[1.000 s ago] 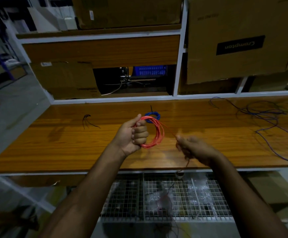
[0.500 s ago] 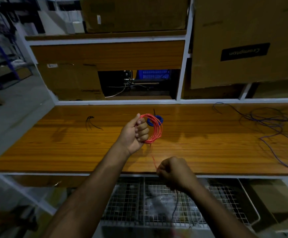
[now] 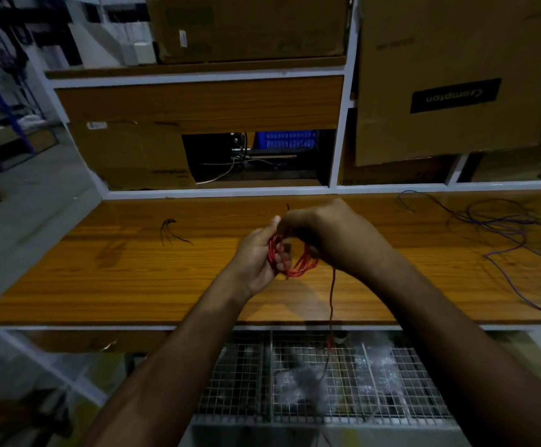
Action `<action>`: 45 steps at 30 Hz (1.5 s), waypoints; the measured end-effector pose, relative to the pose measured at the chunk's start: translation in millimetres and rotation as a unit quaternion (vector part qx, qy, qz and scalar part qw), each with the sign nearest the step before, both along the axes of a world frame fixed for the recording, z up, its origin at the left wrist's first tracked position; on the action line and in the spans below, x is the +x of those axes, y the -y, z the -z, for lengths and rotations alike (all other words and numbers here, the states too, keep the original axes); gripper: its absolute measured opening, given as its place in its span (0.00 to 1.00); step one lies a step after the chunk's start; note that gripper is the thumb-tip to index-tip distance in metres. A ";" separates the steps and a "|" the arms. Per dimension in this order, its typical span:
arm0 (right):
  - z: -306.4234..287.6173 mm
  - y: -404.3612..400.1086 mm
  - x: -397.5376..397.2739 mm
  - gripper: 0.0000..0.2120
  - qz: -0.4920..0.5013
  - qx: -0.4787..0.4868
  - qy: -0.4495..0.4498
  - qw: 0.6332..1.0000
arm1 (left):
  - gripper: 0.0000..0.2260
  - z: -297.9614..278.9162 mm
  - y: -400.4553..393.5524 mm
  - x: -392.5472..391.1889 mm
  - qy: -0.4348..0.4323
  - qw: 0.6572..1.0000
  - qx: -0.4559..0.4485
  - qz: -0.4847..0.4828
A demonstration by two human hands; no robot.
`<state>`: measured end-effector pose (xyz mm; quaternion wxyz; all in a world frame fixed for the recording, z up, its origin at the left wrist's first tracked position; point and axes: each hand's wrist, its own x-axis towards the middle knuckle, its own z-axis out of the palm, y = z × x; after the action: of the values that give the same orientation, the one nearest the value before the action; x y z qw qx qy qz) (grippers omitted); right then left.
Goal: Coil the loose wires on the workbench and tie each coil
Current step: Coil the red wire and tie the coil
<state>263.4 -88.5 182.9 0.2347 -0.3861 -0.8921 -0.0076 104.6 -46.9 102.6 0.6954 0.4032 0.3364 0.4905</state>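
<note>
The left hand (image 3: 259,256) has its fingers curled round a red coil (image 3: 290,256), held above the middle of the bench (image 3: 101,279), nearer its front edge than its back. The right hand (image 3: 330,240) is closed over the coil's upper right side, knuckles up; its fingertips are hidden, so what exactly it pinches cannot be told, but the red tail (image 3: 331,301) drops from under it, crosses the bench's front edge and hangs down before the wire basket (image 3: 236,382) below. Bare wood lies to the left of the hands, with only a small bunch of black ties (image 3: 170,230) well apart towards the back left. To the right, a tangle of loose wires (image 3: 504,227) sprawls over the bench's far right end, one loop running close to the front edge. A white rail closes the bench's back edge under the shelves. The big carton (image 3: 449,59) at upper right bears a black label reading "Crompton", upside down; the smaller carton (image 3: 133,156) at left shows the same word faintly near its bottom. A blue crate (image 3: 283,139) sits deep in the dark bay behind; its contents cannot be seen. The wire basket holds clear plastic bags (image 3: 298,382), blurred.
</note>
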 end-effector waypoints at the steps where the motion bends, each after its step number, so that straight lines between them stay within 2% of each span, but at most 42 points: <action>1: -0.6 -2.8 -0.4 0.15 -0.019 -0.008 0.009 1.000 | 0.13 -0.3 0.2 0.4 0.002 1.000 0.002 -0.004; 7: -9.0 -12.9 -3.6 0.13 -0.047 -0.032 -0.018 0.998 | 0.13 -5.6 3.5 5.0 -0.018 1.000 0.013 -0.012; 11: -13.1 -15.6 -9.6 0.14 -0.002 -0.034 0.012 0.999 | 0.15 -5.6 7.2 7.6 -0.039 0.999 0.017 0.010; 16: -13.1 -38.7 2.3 0.09 0.111 -0.020 -0.003 0.994 | 0.20 -6.6 4.1 2.8 0.085 0.990 -0.059 0.092; 18: -6.0 -51.4 14.9 0.14 0.143 -0.068 -0.009 0.987 | 0.21 -10.7 2.4 -3.5 0.099 0.987 -0.063 0.107; 19: -1.1 -56.0 23.0 0.17 0.134 -0.127 -0.039 0.982 | 0.20 -12.6 2.1 -7.0 0.101 0.986 -0.061 0.114; 21: 10.6 -60.7 43.8 0.20 0.074 -0.294 -0.146 0.942 | 0.19 -14.7 1.6 -13.6 0.105 0.985 -0.061 0.122; 24: 45.7 -66.0 86.9 0.18 0.011 -0.497 -0.254 0.830 | 0.19 -16.3 -0.3 -20.6 0.138 0.983 -0.068 0.105; 27: 100.1 -60.5 121.9 0.12 -0.007 -0.617 -0.338 0.711 | 0.20 -18.0 -5.4 -27.3 0.174 0.980 -0.067 0.068; 29: 132.9 -49.8 129.8 0.10 0.013 -0.642 -0.431 0.634 | 0.21 -16.0 -9.0 -30.3 0.186 0.979 -0.070 0.049; 30: 145.0 -43.6 127.1 0.12 0.036 -0.634 -0.466 0.616 | 0.21 -14.5 -9.9 -30.4 0.190 0.978 -0.073 0.041; 31: 153.6 -36.7 120.2 0.14 0.067 -0.617 -0.482 0.619 | 0.21 -12.9 -10.7 -29.8 0.194 0.977 -0.076 0.034; 32: 159.6 -29.3 109.9 0.14 0.103 -0.590 -0.481 0.641 | 0.22 -11.4 -11.4 -28.7 0.197 0.977 -0.079 0.029; 35: 166.8 -4.2 71.0 0.09 0.203 -0.497 -0.438 0.721 | 0.23 -8.2 -14.0 -23.6 0.193 0.978 -0.077 0.016; 37: 155.3 13.1 46.0 0.04 0.231 -0.450 -0.365 0.781 | 0.23 -6.9 -15.6 -20.5 0.185 0.980 -0.075 0.004; 40: 116.6 35.3 16.3 0.04 0.166 -0.401 -0.164 0.886 | 0.22 -3.6 -16.1 -17.4 0.163 0.984 -0.074 -0.013; 42: 87.3 42.3 4.4 0.04 0.095 -0.321 -0.038 0.941 | 0.20 -1.9 -15.7 -13.8 0.140 0.988 -0.067 -0.018; 45: 47.3 40.9 -6.9 0.13 0.013 -0.286 0.028 0.958 | 0.20 -0.8 -12.8 -7.3 0.100 0.993 -0.057 -0.018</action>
<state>256.5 -129.4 135.6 0.0898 -0.4480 -0.8581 0.2342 97.2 -34.0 103.4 0.7386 0.3058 0.2995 0.5208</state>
